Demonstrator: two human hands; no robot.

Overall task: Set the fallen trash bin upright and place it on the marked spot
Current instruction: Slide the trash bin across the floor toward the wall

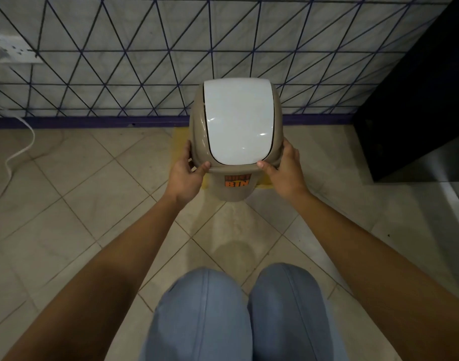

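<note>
The trash bin (232,162) stands upright, so the righting looks done; what is left seems to be settling it square and letting go. The left hand (187,175) and right hand (285,173) clasp the beige rim from either side, thumbs pressed on the near lip just below the white swing lid (238,121), fingers wrapped round the sides. Beneath the grip, yellow tape (265,184) of the marked spot shows on both sides of the bin's base (whether the base sits fully inside it, or rests on the floor at all, I cannot tell). Beyond the hands rises the tiled wall (118,61)
</note>
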